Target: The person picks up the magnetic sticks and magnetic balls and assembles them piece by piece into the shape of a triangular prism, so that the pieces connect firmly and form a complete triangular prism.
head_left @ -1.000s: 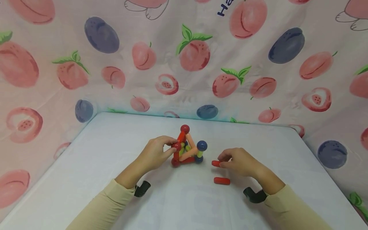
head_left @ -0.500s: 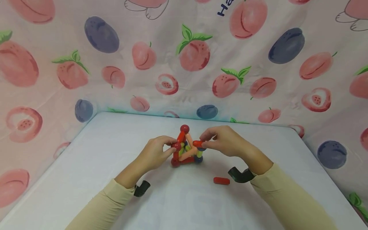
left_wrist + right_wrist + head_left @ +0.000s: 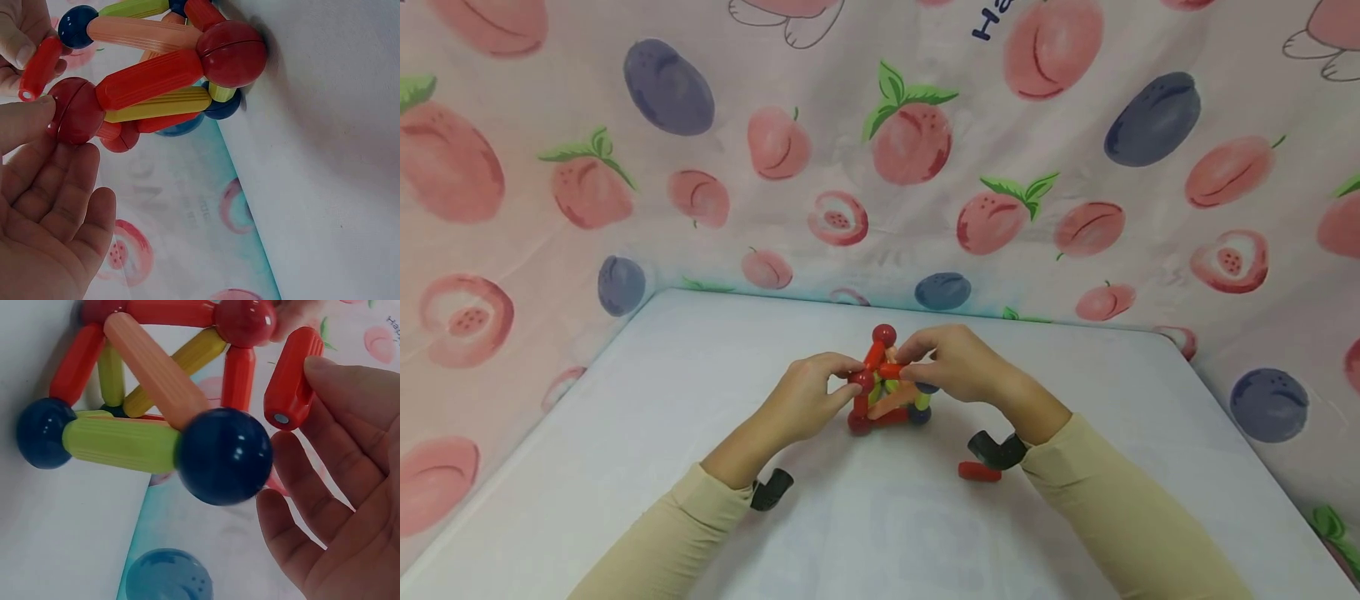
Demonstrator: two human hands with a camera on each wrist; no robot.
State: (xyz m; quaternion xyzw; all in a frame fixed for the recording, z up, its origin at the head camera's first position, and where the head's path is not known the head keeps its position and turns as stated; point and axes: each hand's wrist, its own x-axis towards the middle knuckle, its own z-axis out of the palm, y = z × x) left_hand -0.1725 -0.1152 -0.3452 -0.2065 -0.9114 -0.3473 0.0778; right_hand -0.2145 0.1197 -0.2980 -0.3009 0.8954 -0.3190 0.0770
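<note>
A frame of magnetic balls and rods stands on the white table, with red balls, blue balls and red, yellow, green and peach rods. My left hand (image 3: 811,397) pinches the near upper red ball (image 3: 76,110) between thumb and fingers. Above the frame's right side, my right hand (image 3: 961,363) pinches a short red magnetic rod (image 3: 292,378). One end of that rod shows a round metal tip in the right wrist view. It hovers between the pinched red ball and the upper blue ball (image 3: 225,456). A ribbed peach rod (image 3: 156,369) slants down below it.
Another red rod (image 3: 979,472) lies on the table (image 3: 865,533) near the right wrist. Each wrist wears a black camera mount (image 3: 997,450). A fruit-printed cloth (image 3: 835,108) hangs behind the table's far edge.
My right hand has lifted the red rod off the table and carried it left and up to the frame. The left hand has stayed on its red ball.
</note>
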